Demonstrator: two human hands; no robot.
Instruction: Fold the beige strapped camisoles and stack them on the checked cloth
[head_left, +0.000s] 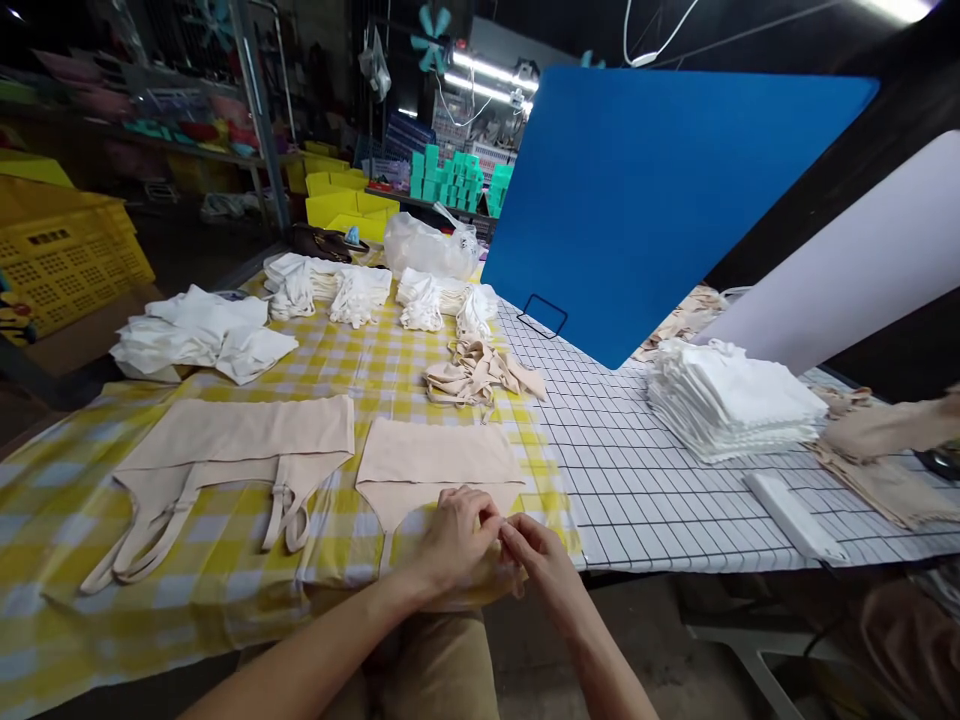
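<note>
At the near edge of the surface (225, 620), the left hand (457, 540) and right hand (541, 555) pinch the lower hem of the beige garment (439, 455). Judged step: folding. Next move requires even alignment. A second beige garment (240, 435) lies left.

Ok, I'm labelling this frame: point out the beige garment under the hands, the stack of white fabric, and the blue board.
beige garment (439, 452), head view, upper flat panel.
stack of white fabric (731, 400), head view, top.
blue board (645, 200), head view, middle.

A blue board (645, 200) stands upper right; a white folded stack (731, 400) lies at right, yellow crates (64, 250) at far left, green boxes (450, 178) top centre.
</note>
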